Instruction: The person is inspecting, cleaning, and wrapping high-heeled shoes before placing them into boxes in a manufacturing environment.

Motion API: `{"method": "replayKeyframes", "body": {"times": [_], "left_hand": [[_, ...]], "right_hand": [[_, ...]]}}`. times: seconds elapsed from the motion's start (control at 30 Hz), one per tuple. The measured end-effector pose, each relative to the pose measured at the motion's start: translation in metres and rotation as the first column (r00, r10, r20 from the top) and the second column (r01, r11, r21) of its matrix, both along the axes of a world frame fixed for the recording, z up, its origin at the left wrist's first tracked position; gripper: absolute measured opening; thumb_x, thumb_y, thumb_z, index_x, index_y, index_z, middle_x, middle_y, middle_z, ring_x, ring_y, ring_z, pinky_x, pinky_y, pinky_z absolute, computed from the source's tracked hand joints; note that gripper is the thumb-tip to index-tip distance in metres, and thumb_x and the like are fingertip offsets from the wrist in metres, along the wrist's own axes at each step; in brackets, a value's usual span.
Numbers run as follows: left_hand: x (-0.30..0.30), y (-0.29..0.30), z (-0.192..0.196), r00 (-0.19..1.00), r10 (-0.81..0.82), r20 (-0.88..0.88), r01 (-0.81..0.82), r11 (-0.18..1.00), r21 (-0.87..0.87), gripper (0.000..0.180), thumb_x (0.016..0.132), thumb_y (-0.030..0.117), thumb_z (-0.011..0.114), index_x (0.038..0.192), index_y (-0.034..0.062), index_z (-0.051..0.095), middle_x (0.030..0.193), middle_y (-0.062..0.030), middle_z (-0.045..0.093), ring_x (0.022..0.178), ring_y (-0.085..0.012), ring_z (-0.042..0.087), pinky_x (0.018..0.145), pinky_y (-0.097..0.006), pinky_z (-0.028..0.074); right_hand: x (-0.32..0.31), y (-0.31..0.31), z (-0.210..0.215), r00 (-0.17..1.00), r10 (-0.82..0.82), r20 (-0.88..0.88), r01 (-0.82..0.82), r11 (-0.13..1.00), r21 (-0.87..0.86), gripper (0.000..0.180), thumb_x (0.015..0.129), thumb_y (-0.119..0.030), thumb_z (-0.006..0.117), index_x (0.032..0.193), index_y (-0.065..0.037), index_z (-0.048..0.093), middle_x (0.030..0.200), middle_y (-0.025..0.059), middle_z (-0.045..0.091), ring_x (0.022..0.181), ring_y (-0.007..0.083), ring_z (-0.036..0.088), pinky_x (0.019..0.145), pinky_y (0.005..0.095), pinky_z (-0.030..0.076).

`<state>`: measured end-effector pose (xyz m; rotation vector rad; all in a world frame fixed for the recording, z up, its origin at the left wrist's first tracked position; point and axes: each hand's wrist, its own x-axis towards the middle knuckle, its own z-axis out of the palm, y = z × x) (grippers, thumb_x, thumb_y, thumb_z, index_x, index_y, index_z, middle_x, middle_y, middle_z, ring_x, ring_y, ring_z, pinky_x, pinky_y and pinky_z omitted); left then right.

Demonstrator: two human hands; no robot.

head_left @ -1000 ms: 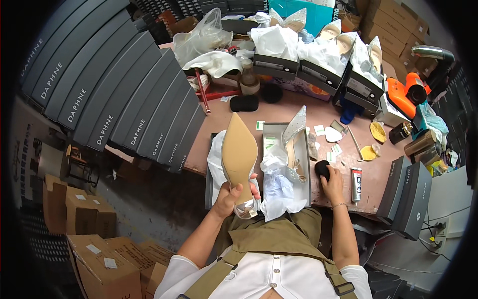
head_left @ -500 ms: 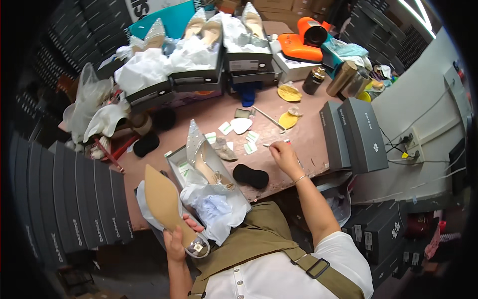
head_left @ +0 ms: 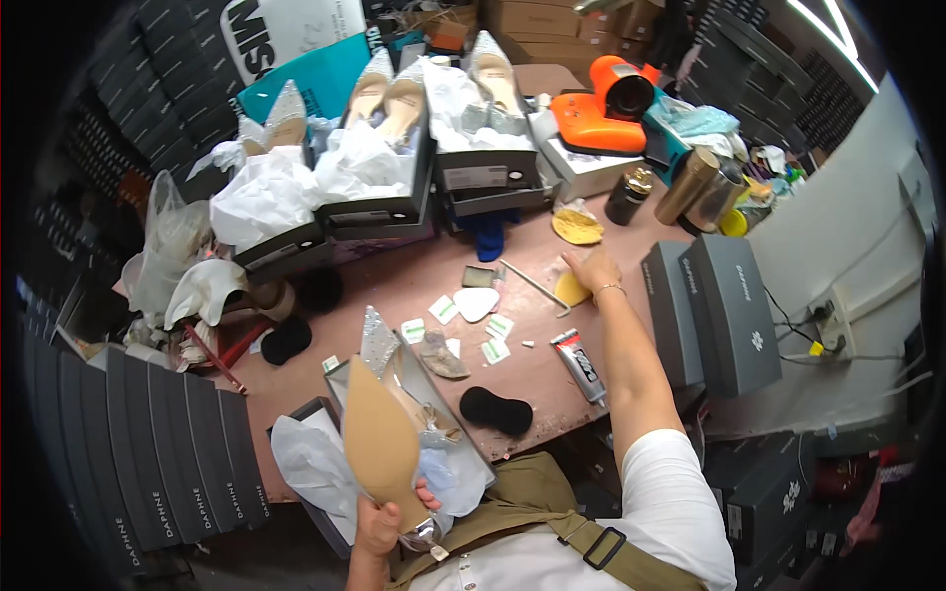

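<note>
My left hand (head_left: 386, 520) grips a pointed high-heeled shoe (head_left: 379, 438) near its heel, with the tan sole turned up. The shoe hangs over an open shoe box (head_left: 467, 433), where its sparkly silver mate (head_left: 377, 340) lies in white tissue. On the far right of the table, my right hand (head_left: 594, 273) reaches over a round yellow pad (head_left: 572, 290), partly covering it; its visible fingers are stretched out, and contact is hidden. A grey, red and black tube (head_left: 578, 366) lies beside my right forearm. Nearer me is a black pad (head_left: 496, 411).
Open boxes of silver shoes (head_left: 379, 202) line the table's back, beside an orange device (head_left: 603, 113). Dark bottles (head_left: 628, 195) stand at the right behind upright grey boxes (head_left: 729, 315). Stacked boxes (head_left: 148, 463) border the left. Small cards (head_left: 443, 309) and a thin stick (head_left: 533, 287) lie mid-table.
My right hand has moved away from the tube, which now shows whole, to the yellow pad. The shoe in my left hand has swung rightward over the box. The view has shifted.
</note>
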<state>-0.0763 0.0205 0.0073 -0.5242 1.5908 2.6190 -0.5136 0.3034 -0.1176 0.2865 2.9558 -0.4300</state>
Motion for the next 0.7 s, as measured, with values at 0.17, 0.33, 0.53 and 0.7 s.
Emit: {"method": "replayKeyframes", "body": {"times": [0.17,0.33,0.53,0.7], "left_hand": [[-0.004,-0.005,0.004,0.987,-0.122,0.102,0.126,0.992,-0.031,0.056,0.083,0.037,0.070,0.110,-0.0094,0.055,0.097,-0.0143,0.063,0.087,-0.0211,0.065,0.080,-0.035,0.053],[0.005,-0.011,-0.010,0.997,-0.052,0.050,0.053,0.998,-0.023,0.040,0.088,0.032,0.064,0.104,-0.0035,0.056,0.096,-0.0105,0.060,0.087,-0.0206,0.064,0.078,-0.033,0.053],[0.015,-0.011,-0.005,1.000,0.017,-0.021,-0.018,0.999,-0.040,0.034,0.093,0.027,0.058,0.107,-0.0033,0.056,0.100,-0.0128,0.062,0.089,-0.0196,0.064,0.078,-0.033,0.053],[0.040,-0.028,-0.008,0.979,0.177,-0.105,-0.176,0.984,0.016,0.028,0.095,0.021,0.053,0.108,-0.0029,0.058,0.102,-0.0097,0.063,0.092,-0.0163,0.063,0.081,-0.031,0.051]], "right_hand": [[-0.022,0.014,-0.032,0.998,0.046,-0.047,-0.046,0.999,-0.005,0.054,0.079,-0.030,0.063,0.121,0.002,0.048,0.111,0.0270,0.060,0.101,0.0396,0.060,0.087,0.0459,0.048],[0.011,-0.003,0.031,0.990,0.072,-0.122,-0.129,0.098,-0.987,0.030,0.091,-0.019,0.051,0.117,-0.003,0.049,0.090,0.0080,0.057,0.071,0.0172,0.059,0.068,0.0314,0.052],[0.165,-0.137,0.115,0.830,0.557,0.009,0.235,-0.335,-0.913,0.037,0.089,-0.024,0.060,0.116,-0.001,0.049,0.097,0.0104,0.059,0.082,0.0230,0.063,0.075,0.0354,0.055],[0.218,-0.207,0.130,0.691,0.722,0.023,0.330,-0.286,-0.900,0.036,0.090,-0.024,0.057,0.115,0.001,0.052,0.093,0.0130,0.063,0.081,0.0205,0.065,0.073,0.0313,0.054]]}}
